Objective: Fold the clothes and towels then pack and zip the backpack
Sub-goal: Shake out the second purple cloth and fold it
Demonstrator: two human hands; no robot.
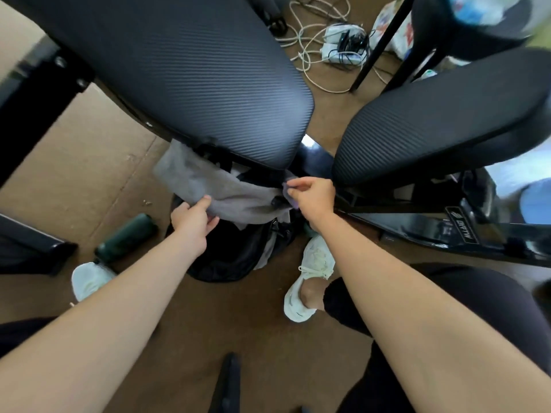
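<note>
A black backpack [235, 254] lies on the floor between my feet, below the front of a black chair seat. A grey towel [205, 183] hangs over its top, partly under the seat. My left hand [195, 222] pinches the towel's near left edge. My right hand [313, 195] grips the towel's right end, where a purple-grey fold shows. Light fabric pokes out of the backpack's right side. The backpack's opening and zipper are hidden by the towel.
Two black ribbed chair seats [190, 76] [441, 120] loom over the spot. A dark green bottle [125, 236] lies on the floor at the left near my left shoe [89, 280]. Cables and a power strip [340, 43] lie farther back. Cardboard [77, 162] covers the left floor.
</note>
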